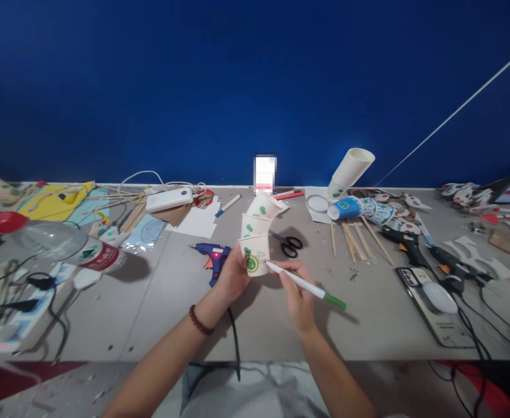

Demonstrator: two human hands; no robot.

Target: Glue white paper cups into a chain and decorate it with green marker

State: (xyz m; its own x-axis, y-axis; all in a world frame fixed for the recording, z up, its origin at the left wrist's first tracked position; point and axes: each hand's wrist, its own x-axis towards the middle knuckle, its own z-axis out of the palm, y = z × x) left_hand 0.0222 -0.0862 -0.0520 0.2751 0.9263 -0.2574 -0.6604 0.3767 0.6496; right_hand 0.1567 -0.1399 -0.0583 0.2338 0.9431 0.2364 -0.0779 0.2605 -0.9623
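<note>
Several white paper cups with green leaf prints (257, 226) are joined in a curved chain above the middle of the table. My left hand (234, 274) is closed round the lower left side of the nearest cup, which bears a green ring mark. In my right hand (297, 290) is a white marker (300, 281) with a green end pointing to the lower right. Its tip is at the right side of the nearest cup; whether it touches is hard to tell. Black scissors (290, 246) lie just right of the cups, and a blue glue gun (214, 258) lies left of them.
A water bottle (69, 244) and a power strip (32, 313) are at the left. Stacked cups (350, 171), blue patterned cups (361, 209) and wooden sticks (354, 244) stand or lie at the back right. A phone (437, 313) and dark glue guns (452, 270) lie at the right.
</note>
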